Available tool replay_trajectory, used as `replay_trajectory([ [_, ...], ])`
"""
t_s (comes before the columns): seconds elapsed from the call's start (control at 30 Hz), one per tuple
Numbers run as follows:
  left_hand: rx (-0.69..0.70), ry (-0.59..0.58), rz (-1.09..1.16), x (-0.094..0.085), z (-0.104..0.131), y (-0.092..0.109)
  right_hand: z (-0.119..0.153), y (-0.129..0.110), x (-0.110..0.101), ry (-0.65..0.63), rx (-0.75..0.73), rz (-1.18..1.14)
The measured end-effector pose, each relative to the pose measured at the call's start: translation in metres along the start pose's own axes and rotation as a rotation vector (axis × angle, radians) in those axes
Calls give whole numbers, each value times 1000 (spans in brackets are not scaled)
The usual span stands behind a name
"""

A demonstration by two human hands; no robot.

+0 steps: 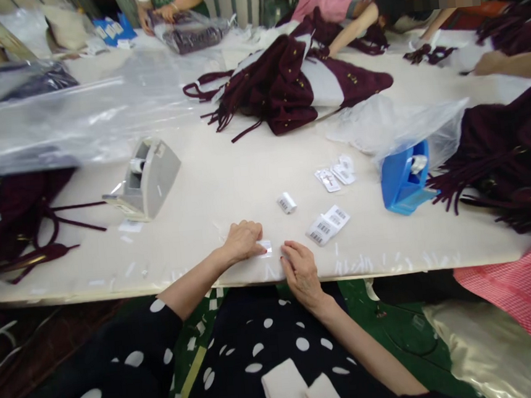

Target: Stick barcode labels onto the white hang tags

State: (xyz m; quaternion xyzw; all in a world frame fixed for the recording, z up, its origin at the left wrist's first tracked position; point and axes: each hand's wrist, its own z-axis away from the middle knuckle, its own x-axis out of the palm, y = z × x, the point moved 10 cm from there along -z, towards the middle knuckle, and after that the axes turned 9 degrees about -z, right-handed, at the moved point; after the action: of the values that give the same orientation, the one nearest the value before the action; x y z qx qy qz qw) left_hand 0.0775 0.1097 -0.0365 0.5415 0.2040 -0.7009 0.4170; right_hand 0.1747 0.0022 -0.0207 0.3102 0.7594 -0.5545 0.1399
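My left hand (244, 240) is closed over the table near its front edge, its fingers pinching a small shiny white label (265, 247) that lies at the tabletop. To its right, my right hand (300, 267) rests at the edge with loosely bent fingers, thumb and forefinger slightly apart and nothing visible between them. Just beyond the hands is a small roll of barcode labels (287, 203). Flat barcode label sheets (328, 225) lie to the right, with several small white tags (336, 174) behind them.
A grey tape dispenser (145, 180) stands at left, a blue tape dispenser (407, 177) at right. Maroon fringed bags (278, 86) lie at the back and on both sides. Clear plastic sheeting (112, 101) covers the back left. Other people work across the table (227, 184).
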Motion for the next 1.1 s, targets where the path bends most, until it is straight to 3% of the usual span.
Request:
replay_trajectory([
  [0.2, -3, 43, -19, -9, 6, 6, 0, 1, -5, 51, 19, -89],
  [0.33, -35, -5, 311, -1, 14, 11, -2, 9, -7, 72, 113, -249],
  [0.47, 9, 68, 626, -8, 18, 27, -6, 19, -1, 8, 318, -584],
  [0.57, -7, 94, 794, -10, 17, 34, -10, 17, -4, -22, 375, -742],
  [0.73, 0, 74, 910, -9, 15, 52, -13, 9, -23, 2, 290, -589],
  [0.87, 33, 70, 820, -13, 18, 65, -11, 4, -31, -7, 231, -466],
  [0.97, 84, 75, 774, -16, 19, 69, -8, 9, -31, -55, 266, -479],
  [1.1, 92, -74, 893, 7, 15, 61, -5, 30, -37, 1, 378, -612],
])
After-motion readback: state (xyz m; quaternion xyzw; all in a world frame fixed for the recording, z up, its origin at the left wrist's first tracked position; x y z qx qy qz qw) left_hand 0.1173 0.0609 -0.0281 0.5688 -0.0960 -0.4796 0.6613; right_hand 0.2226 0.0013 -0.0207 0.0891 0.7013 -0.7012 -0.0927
